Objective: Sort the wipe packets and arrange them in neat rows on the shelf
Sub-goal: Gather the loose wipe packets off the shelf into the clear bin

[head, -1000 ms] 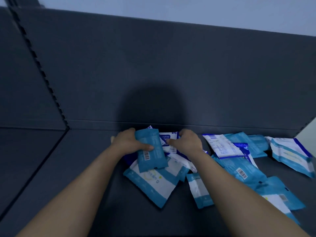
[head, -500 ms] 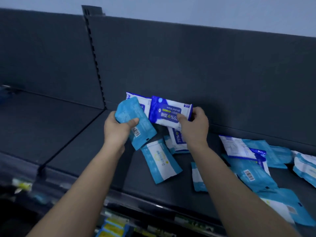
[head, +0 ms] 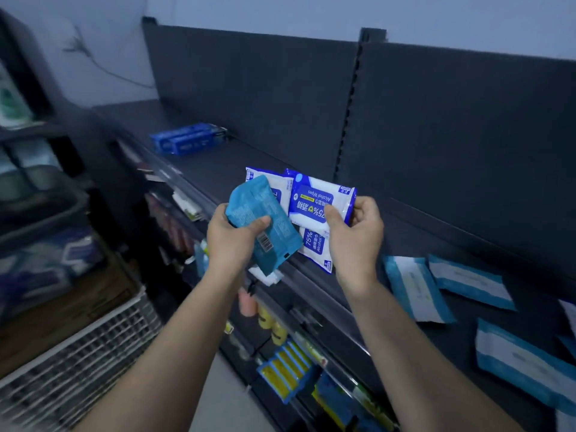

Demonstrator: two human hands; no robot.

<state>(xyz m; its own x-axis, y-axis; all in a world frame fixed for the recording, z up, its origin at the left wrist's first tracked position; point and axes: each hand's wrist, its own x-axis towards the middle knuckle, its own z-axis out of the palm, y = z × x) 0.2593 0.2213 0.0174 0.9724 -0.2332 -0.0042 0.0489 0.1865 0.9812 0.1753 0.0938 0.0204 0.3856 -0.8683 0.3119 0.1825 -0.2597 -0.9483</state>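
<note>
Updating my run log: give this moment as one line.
left hand: grips teal packet | right hand: grips alcohol wipes packet | shelf: loose packets unsorted at right

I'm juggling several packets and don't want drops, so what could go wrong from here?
The lower alcohol wipe packet hangs under the upper packet that the right hand pinches, over the shelf edge; it may slip to the lower shelves. The right forearm is close to a loose packet and might sweep it off.

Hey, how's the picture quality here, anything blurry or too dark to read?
Head view: dim, bluish light; the white crate at the left edge is motion-blurred; the alcohol wipes packet in the right hand reads clearly; loose packets at far right look soft.
</note>
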